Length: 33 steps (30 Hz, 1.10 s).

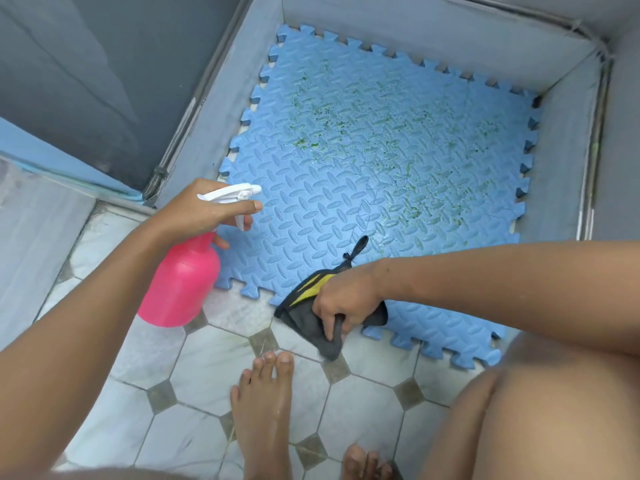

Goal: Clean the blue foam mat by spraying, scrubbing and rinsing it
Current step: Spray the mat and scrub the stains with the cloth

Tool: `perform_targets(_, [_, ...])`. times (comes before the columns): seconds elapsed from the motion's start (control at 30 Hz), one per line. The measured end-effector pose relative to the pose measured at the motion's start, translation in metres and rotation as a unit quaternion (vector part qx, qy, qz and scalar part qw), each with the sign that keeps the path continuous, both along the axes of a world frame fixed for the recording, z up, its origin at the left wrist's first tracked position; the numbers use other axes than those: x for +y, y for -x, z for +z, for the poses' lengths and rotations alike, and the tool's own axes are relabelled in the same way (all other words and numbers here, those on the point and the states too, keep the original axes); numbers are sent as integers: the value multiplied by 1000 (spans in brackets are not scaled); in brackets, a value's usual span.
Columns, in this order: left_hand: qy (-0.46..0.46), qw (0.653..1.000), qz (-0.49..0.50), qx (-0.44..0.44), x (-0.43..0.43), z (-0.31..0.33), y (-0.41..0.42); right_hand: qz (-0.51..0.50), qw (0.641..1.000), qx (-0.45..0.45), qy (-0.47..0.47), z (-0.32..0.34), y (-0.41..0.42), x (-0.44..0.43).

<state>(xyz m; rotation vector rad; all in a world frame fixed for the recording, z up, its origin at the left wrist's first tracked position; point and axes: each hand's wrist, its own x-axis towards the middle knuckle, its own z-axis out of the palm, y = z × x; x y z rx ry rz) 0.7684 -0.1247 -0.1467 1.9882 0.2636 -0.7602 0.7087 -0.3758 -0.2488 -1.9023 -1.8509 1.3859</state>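
Note:
A blue foam mat with jigsaw edges lies flat on the floor in a corner, speckled with green stains across its middle and far right. My left hand grips a pink spray bottle by its white trigger head, nozzle pointing over the mat's near left part. My right hand clutches a dark grey cloth with yellow stripes at the mat's near edge, its black loop lying on the mat.
Grey walls enclose the mat on the left, far and right sides. White and grey tiled floor spreads in front, with my bare feet on it and my right knee at the lower right.

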Motion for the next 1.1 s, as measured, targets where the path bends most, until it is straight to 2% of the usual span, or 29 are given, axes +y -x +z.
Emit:
perform_targets(0.07, [-4, 1000, -30, 7, -1, 1, -3, -43, 999, -1, 25, 2, -19, -11])
perform_targets(0.2, [-11, 994, -110, 2, -16, 2, -21, -215, 974, -30, 61, 15, -63, -76])
perform_targets(0.33, [-13, 985, -174, -5, -41, 2, -44, -352, 922, -83, 137, 28, -94, -140])
perform_targets(0.43, [-17, 973, -229, -28, -72, -2, -53, -465, 863, -129, 151, 31, -97, -190])
perform_targets(0.47, [-15, 969, -246, -35, -83, -5, -54, -526, 829, -140, 131, 32, -92, -207])
perform_targets(0.5, [-16, 963, -265, -41, -95, -9, -54, -609, 775, -143, 88, 33, -85, -223])
perform_targets(0.53, [-19, 956, -288, -44, -106, -13, -52, -702, 697, -145, 27, 34, -78, -239])
perform_targets(0.6, [-25, 941, -333, -48, -127, -26, -47, -842, 512, -153, -75, 36, -71, -266])
perform_targets(0.63, [-30, 932, -357, -52, -136, -33, -43, -873, 454, -152, -95, 38, -71, -275])
perform_targets(0.67, [-41, 921, -383, -56, -144, -41, -38, -885, 430, -153, -98, 40, -74, -282])
perform_targets(0.73, [-61, 902, -425, -55, -160, -52, -31, -884, 433, -152, -90, 42, -76, -285])
perform_targets(0.77, [-65, 897, -434, -52, -167, -56, -28, -876, 454, -145, -76, 43, -74, -280])
perform_targets(0.87, [-62, 903, -419, -69, -184, -55, -25, -807, 563, -178, 32, 38, -67, -267])
perform_targets(0.9, [-55, 907, -411, -76, -187, -53, -26, -786, 586, -187, 64, 36, -65, -265])
perform_targets(0.97, [-35, 906, -414, -83, -189, -50, -29, -773, 598, -179, 109, 36, -62, -266])
perform_targets(1.03, [-19, 904, -419, -80, -185, -48, -32, -776, 601, -116, 153, 38, -63, -266])
perform_targets(1.1, [-20, 916, -396, -63, -179, -49, -31, -754, 625, -50, 196, 44, -65, -261])
